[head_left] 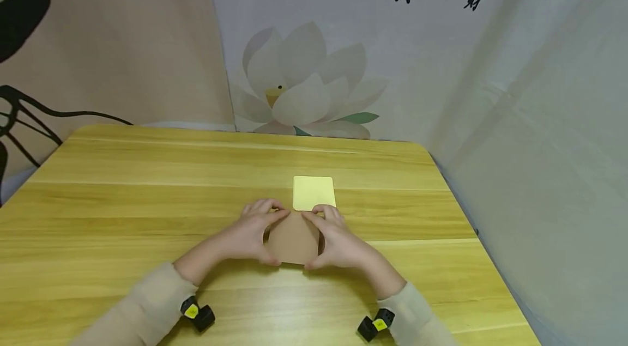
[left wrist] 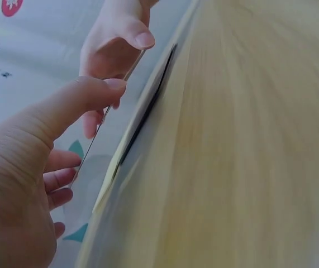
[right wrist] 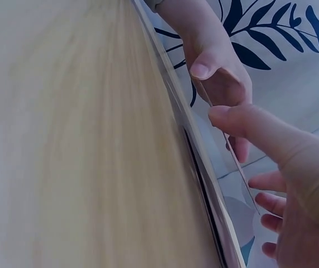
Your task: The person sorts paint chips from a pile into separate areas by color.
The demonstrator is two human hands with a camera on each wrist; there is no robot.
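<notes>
A thin brown card (head_left: 294, 240) is held flat between both hands just above the table. My left hand (head_left: 247, 234) pinches its left side between thumb and fingers, and my right hand (head_left: 343, 242) does likewise on the right. Seen edge-on in the left wrist view, the card (left wrist: 100, 120) is a narrow line between the thumbs and the fingers below. Under it on the table lies a flat dark-edged thing (left wrist: 148, 109); the card and hands mostly hide it in the head view. Beyond the hands lies a pale yellow square card (head_left: 314, 192), close to the right fingertips.
The wooden table (head_left: 171, 199) has its far edge against a hanging cloth (head_left: 441, 62) printed with a lotus and dark characters. Another cloth with dark leaf shapes (head_left: 22, 24) hangs at the left. Small black devices (head_left: 198, 314) sit at both sleeves.
</notes>
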